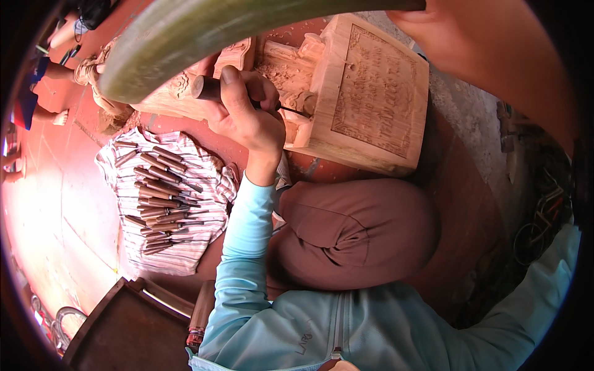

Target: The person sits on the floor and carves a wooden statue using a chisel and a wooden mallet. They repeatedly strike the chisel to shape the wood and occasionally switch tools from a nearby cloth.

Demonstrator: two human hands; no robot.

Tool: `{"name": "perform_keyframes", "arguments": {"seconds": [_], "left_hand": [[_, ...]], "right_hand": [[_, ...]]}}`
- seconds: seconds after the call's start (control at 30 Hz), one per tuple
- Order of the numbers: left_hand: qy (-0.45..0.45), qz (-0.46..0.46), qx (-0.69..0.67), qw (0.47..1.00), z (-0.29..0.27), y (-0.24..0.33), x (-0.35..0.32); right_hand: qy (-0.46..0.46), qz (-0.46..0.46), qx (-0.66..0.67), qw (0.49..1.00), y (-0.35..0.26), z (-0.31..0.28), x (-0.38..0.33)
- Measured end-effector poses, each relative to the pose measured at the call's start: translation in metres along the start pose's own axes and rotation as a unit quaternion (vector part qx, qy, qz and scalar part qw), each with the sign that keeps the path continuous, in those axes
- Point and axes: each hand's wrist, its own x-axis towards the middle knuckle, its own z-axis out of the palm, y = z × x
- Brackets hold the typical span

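My left hand (250, 114) is closed around the dark wooden handle of a chisel (209, 88). Its thin blade runs right, with the tip at the carved wooden block (374, 93), beside the raised slab bearing a relief panel. Across the top, close to the camera, my right hand (427, 21) grips the thin end of a long, greenish club-like mallet (204, 43). Most of the right fingers lie outside the picture. The mallet's thick end is above and left of the chisel handle, covering part of the carving; whether they touch cannot be told.
Several wooden-handled chisels (161, 191) lie on a striped cloth (130, 247) at my left. A dark brown panel-like object (117, 328) stands at lower left. Bare legs of other people (52, 116) show at far left; a bicycle (535, 238) is at far right. Wood chips (281, 71) litter the carving.
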Motion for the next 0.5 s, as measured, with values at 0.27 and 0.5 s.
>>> {"name": "perform_keyframes", "arguments": {"seconds": [0.27,0.5], "left_hand": [[0.014,0.029,0.058,0.998,-0.006,0.0,-0.004],[0.003,0.034,0.056,0.998,-0.008,0.002,-0.009]], "right_hand": [[0.005,0.0,0.006,1.0,-0.004,0.005,-0.004],[0.008,0.001,0.012,1.0,-0.005,0.011,-0.007]]}}
